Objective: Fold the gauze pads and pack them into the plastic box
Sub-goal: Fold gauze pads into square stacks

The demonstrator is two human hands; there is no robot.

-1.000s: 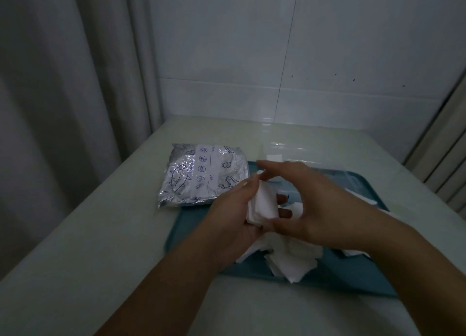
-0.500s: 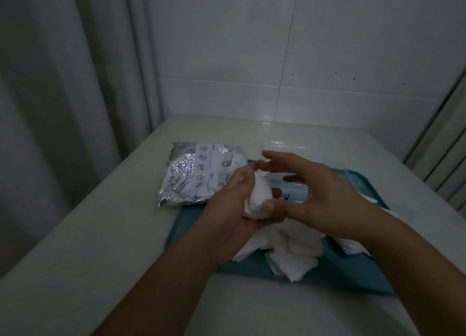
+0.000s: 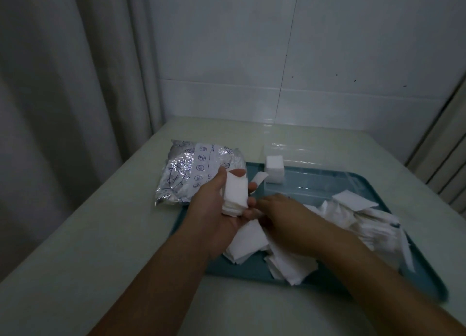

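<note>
Your left hand [image 3: 222, 209] grips a small stack of folded white gauze pads [image 3: 235, 195] while your right hand [image 3: 285, 217], fingers hidden, reaches the loose white gauze heap [image 3: 363, 224] at 3 o'clock; folding step, next pad needed, clear plastic box [image 3: 302, 169] at 1 o'clock.

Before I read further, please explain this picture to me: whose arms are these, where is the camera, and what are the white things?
There is no machine. A person wears a camera on the head, looking down at their own hands. The left hand holds a small stack of folded gauze pads. The right hand reaches down to the loose gauze pads on a blue tray; what its fingers hold is hidden. A clear plastic box, with some folded gauze inside, stands behind. A silvery packet lies at the left.
</note>
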